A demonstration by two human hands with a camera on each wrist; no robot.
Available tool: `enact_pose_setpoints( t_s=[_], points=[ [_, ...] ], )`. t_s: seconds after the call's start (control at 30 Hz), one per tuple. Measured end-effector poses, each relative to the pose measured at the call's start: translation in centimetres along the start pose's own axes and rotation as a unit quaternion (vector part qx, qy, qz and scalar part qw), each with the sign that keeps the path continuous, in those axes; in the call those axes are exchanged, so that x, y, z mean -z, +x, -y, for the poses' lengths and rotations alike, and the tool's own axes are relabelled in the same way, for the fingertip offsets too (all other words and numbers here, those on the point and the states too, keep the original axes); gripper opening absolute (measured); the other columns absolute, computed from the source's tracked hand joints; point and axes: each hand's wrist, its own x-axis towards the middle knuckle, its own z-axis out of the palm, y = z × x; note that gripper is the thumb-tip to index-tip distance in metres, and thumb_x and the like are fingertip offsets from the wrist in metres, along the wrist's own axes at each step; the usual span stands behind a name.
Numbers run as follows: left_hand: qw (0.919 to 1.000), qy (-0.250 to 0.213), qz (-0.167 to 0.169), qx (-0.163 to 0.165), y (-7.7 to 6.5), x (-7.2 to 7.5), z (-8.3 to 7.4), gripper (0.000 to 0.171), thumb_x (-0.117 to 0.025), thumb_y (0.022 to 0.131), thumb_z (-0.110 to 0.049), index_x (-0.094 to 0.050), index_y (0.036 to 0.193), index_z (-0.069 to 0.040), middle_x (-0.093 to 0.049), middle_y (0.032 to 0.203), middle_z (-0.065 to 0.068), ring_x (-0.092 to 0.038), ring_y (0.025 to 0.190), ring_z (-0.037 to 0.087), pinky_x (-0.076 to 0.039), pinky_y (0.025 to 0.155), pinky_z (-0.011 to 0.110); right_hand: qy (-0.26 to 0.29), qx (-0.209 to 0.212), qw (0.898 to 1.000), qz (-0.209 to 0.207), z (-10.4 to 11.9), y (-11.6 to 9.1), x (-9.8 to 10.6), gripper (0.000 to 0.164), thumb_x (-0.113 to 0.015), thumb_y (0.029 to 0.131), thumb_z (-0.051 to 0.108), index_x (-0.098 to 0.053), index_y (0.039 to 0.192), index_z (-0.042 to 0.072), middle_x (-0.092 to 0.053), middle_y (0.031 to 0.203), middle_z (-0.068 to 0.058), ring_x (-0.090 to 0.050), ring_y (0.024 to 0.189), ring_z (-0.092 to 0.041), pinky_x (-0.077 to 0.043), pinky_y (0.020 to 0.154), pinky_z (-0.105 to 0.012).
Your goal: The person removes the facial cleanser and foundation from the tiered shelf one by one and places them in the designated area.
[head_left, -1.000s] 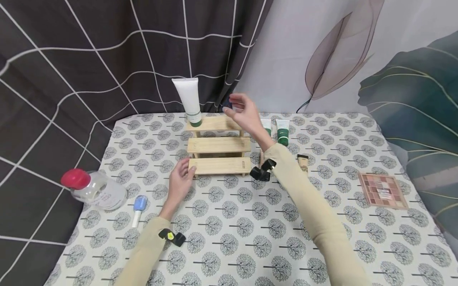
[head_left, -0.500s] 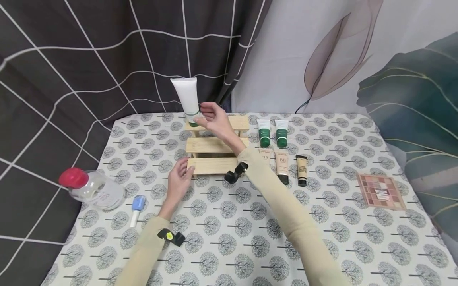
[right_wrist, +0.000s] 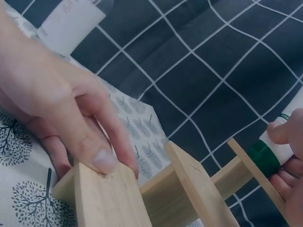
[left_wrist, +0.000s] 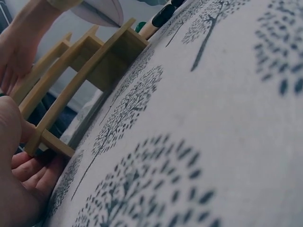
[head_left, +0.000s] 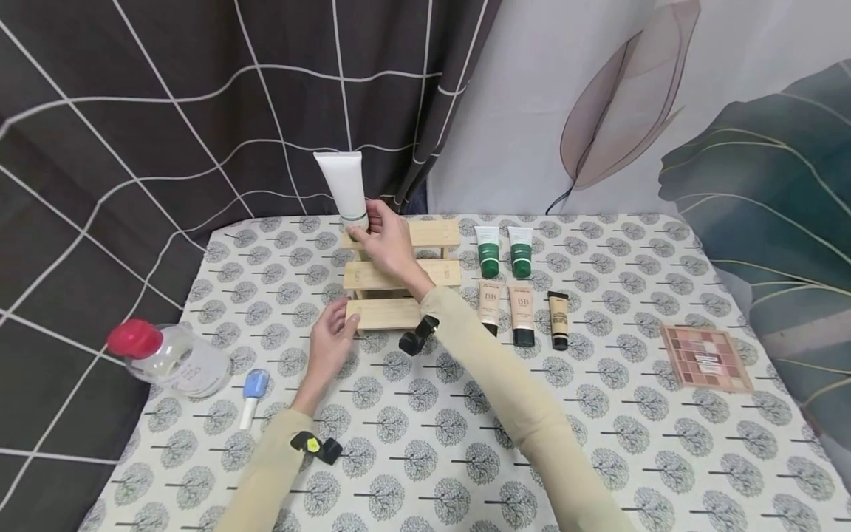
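Note:
A three-step wooden display rack (head_left: 385, 313) stands on the patterned cloth. My left hand (head_left: 330, 343) grips the left end of its lowest step, thumb on top and fingers below the board in the right wrist view. On the left end of the top step stands a large white tube (head_left: 346, 181), cap down and leaning slightly left. My right hand (head_left: 391, 245) holds this tube low down, thumb in front and fingers behind. The tube's green cap (right_wrist: 264, 158) sits right at the top board in the right wrist view.
Right of the rack lie two green-and-white tubes (head_left: 488, 251), two beige BB tubes (head_left: 521, 310) and a small gold tube (head_left: 559, 319). An eyeshadow palette (head_left: 708, 357) lies far right. At left are a clear red-capped bottle (head_left: 193, 362) and a blue-and-white bottle (head_left: 255, 386).
My right hand has moved left from over the rack's right side to the large white tube and taken hold of it. My left hand keeps its grip on the rack.

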Motion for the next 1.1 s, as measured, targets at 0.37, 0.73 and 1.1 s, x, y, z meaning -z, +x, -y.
enact_pose_setpoints(
  t_s=[0.37, 0.73, 1.1],
  points=[
    [1.0, 0.001, 0.003, -0.003, 0.1, -0.2, 0.3, 0.052, -0.061, 0.101, -0.015, -0.044, 0.149, -0.006, -0.058, 0.142, 0.017, -0.059, 0.13, 0.029, -0.05, 0.113, 0.035, 0.016, 0.006, 1.0, -0.023, 0.1, -1.0, 2.0, 0.048, -0.074, 0.092, 0.01, -0.057, 0.134, -0.002, -0.068, 0.127, -0.021, -0.068, 0.116, -0.028, -0.056, 0.101, -0.022],
    [1.0, 0.008, 0.0, 0.003, 0.0, -0.3, 0.2, 0.052, -0.061, 0.101, -0.017, -0.045, 0.149, -0.007, -0.059, 0.141, 0.016, -0.059, 0.129, 0.029, -0.05, 0.114, 0.037, 0.047, -0.026, 0.998, -0.04, -0.6, -1.8, 6.1, 0.046, -0.072, 0.093, 0.011, -0.057, 0.135, 0.0, -0.068, 0.125, -0.021, -0.069, 0.113, -0.03, -0.057, 0.104, -0.03],
    [0.9999, 0.011, -0.001, -0.011, 0.1, -0.5, 0.3, 0.05, -0.061, 0.101, -0.015, -0.045, 0.148, -0.005, -0.059, 0.14, 0.02, -0.059, 0.129, 0.033, -0.049, 0.114, 0.039, 0.033, -0.017, 0.996, -0.08, -2.9, -2.8, 11.4, 0.044, -0.069, 0.096, 0.013, -0.057, 0.136, 0.001, -0.067, 0.126, -0.022, -0.068, 0.112, -0.033, -0.059, 0.1, -0.038]
  ],
)
